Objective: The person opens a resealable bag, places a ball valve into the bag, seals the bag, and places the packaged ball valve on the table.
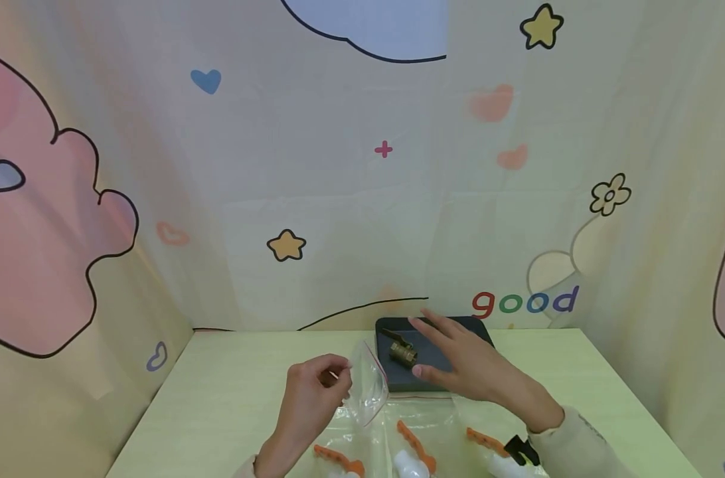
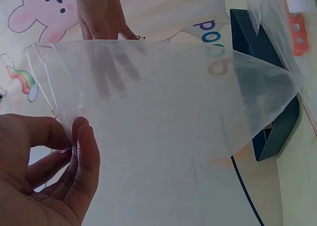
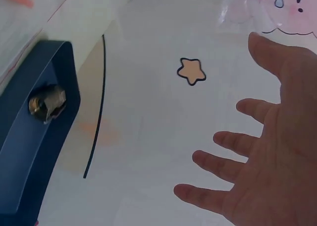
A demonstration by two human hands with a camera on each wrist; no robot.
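My left hand (image 1: 315, 398) pinches the edge of a clear plastic zip bag (image 1: 368, 392) between thumb and fingertips. The bag (image 2: 168, 107) hangs from the pinch and fills much of the left wrist view. My right hand (image 1: 470, 362) hovers over a dark blue tray (image 1: 401, 381) with its fingers spread, holding nothing. In the right wrist view, that hand (image 3: 267, 146) has its palm and all its fingers bare. A brass-coloured cylinder with a dark lever-like strip (image 1: 403, 354) lies in the tray, close to the right thumb in the head view.
Along the near table edge lie clear bags with red seal lines, holding white things with orange perforated strips (image 1: 416, 445). A black clip-like piece (image 1: 522, 450) shows by the right sleeve. The pale tabletop (image 1: 243, 378) meets a printed curtain (image 1: 338, 199) behind and at both sides.
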